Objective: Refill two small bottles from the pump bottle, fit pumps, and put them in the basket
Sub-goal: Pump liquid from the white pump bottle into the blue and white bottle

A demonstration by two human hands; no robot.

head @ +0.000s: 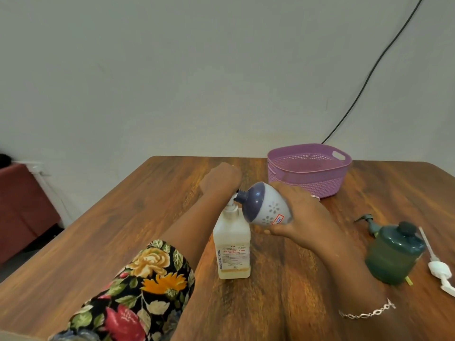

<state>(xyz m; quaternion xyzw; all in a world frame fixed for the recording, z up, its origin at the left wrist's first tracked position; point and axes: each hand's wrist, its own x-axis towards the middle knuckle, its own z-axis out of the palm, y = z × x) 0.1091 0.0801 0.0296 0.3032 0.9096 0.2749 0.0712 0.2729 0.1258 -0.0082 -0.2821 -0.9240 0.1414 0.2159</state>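
- The brown wooden desk (pixel 123 230) fills the lower half of the view, and everything else here rests on it.
- A dark red seat (pixel 22 205) stands off the desk's left edge, against the pale wall.
- The purple perforated plastic basket (pixel 307 183) sits at the far side of the desk, right of centre, well apart from the bottles.
- The left hand (pixel 220 179) reaches out of a black floral sleeve (pixel 138 286) and lies over the pump head of the big bottle. Its fingers are hidden behind the back of the hand, so I cannot tell whether they are curled or straight.
- The right hand (pixel 302 215) has its fingers and thumb wrapped round the base of the egg-shaped bottle and holds it off the desk.
- The clear square pump bottle with a white label (pixel 231 244) stands upright near the middle, with yellowish liquid showing low inside.
- The round dark green small bottle (pixel 391 257) stands upright near the right edge.
- The white egg-shaped small bottle with a purple shoulder (pixel 267 205) is tipped on its side, and its neck meets the nozzle of the pump bottle.
- A white pump with a long tube (pixel 440 269) lies flat just right of the green bottle.
- A dark green pump (pixel 369 221) lies just behind the green bottle.
- A silver chain bracelet (pixel 366 312) circles the right wrist.
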